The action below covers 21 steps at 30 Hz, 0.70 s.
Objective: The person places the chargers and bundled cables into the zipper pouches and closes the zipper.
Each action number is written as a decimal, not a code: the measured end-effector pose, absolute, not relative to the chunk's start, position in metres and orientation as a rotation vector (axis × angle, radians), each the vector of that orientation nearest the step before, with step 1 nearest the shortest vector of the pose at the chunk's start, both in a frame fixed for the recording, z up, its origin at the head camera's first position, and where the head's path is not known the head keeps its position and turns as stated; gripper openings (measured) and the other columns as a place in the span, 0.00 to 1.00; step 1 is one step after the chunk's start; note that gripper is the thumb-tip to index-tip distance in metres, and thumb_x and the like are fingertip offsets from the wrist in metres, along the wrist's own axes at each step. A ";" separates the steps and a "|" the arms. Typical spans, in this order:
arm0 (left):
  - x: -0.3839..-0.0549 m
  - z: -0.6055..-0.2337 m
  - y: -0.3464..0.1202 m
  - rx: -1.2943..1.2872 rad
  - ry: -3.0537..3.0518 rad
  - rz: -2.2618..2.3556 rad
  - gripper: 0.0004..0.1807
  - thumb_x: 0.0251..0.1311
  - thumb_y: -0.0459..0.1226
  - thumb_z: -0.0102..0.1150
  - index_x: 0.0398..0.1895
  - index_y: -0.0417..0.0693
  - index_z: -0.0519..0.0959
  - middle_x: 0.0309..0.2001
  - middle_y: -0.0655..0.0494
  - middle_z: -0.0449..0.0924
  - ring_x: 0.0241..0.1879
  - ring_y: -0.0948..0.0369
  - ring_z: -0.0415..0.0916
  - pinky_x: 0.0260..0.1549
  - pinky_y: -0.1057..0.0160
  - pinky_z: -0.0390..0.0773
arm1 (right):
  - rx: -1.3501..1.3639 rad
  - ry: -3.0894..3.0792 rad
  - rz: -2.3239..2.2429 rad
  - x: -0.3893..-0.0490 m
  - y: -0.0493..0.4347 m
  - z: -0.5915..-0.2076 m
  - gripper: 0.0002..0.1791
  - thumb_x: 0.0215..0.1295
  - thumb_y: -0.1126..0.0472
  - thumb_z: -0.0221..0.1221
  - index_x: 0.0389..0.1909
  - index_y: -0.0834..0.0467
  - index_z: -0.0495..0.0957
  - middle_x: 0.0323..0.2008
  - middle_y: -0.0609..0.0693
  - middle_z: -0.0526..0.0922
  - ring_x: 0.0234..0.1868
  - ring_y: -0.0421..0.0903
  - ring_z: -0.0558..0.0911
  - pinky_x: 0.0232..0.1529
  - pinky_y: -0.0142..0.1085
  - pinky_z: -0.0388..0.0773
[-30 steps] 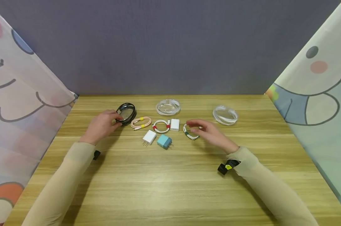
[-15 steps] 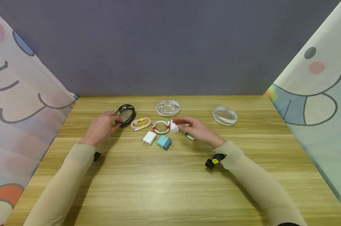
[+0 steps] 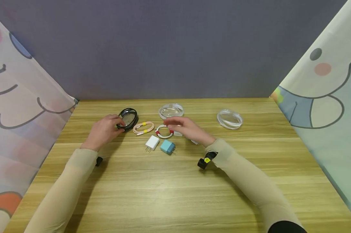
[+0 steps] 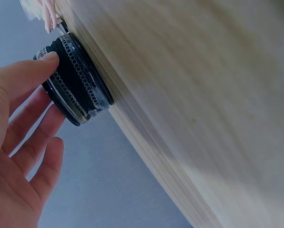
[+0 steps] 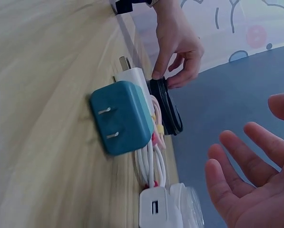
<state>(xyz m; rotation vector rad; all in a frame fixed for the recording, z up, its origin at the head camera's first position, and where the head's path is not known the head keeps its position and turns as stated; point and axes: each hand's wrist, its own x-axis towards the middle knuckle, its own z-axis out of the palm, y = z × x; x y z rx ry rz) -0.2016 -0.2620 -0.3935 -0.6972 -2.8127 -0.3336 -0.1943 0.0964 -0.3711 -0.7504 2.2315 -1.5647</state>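
Note:
My left hand (image 3: 104,132) pinches the near edge of a round clear zip case with black trim (image 3: 133,120) on the table; in the left wrist view, the thumb presses its zipped side (image 4: 70,71). My right hand (image 3: 190,129) hovers with relaxed fingers over a coiled white cable with red ties (image 3: 164,137) and a white charger (image 3: 177,133), partly covering both. Beneath its wrist, a second white cable (image 3: 194,141) is mostly hidden. Between the hands lie a pink cable with yellow ties (image 3: 145,131), a white plug charger (image 3: 152,142) and a teal plug charger (image 3: 167,147).
Two more round clear cases, with white trim, lie farther back: one behind the right hand's fingers (image 3: 171,116), another to the right (image 3: 230,125). A grey panel (image 3: 175,51) closes off the wooden table's (image 3: 152,194) rear edge. Printed cloths hang at both sides.
My right hand has swept left from above the green-tied white cable, across the white charger, to the red-tied cable. My left hand keeps its pinch on the black-trimmed case.

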 end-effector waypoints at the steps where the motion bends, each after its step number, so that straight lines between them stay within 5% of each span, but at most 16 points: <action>1: -0.202 -0.394 -0.262 -0.698 -2.812 -0.335 0.09 0.52 0.33 0.75 0.37 0.48 0.85 0.43 0.51 0.82 0.40 0.51 0.80 0.31 0.46 0.80 | -0.748 2.227 -1.566 -0.196 0.094 -0.371 0.20 0.75 0.59 0.54 0.64 0.61 0.75 0.59 0.51 0.79 0.61 0.47 0.77 0.61 0.40 0.73; 21: -0.199 -0.394 -0.268 -0.677 -2.775 -0.498 0.06 0.54 0.32 0.72 0.35 0.48 0.87 0.44 0.50 0.86 0.32 0.53 0.82 0.32 0.47 0.78 | -0.766 2.216 -1.603 -0.229 0.054 -0.390 0.20 0.72 0.64 0.58 0.63 0.62 0.76 0.58 0.53 0.80 0.57 0.45 0.79 0.57 0.33 0.74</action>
